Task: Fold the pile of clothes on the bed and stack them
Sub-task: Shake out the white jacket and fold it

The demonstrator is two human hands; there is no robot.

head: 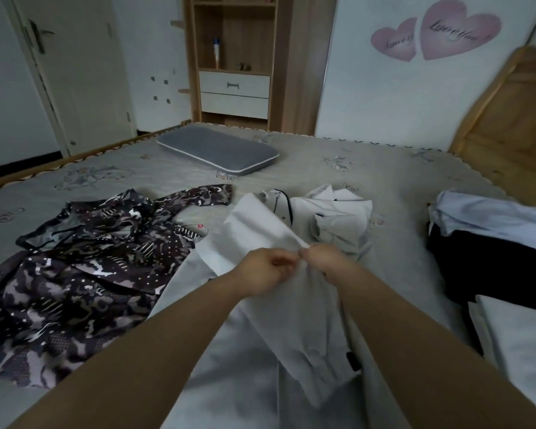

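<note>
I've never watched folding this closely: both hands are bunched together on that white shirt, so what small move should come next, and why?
Probably draw the hands apart to spread the cloth flat. The left hand and right hand pinch the white shirt at nearly the same spot, so it hangs crumpled and half lifted off the bed; it looks too bunched to fold neatly.

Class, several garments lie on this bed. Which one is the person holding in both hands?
The white shirt in front: the left hand and right hand pinch its edge. The patterned garment and the stack lie untouched.
</note>
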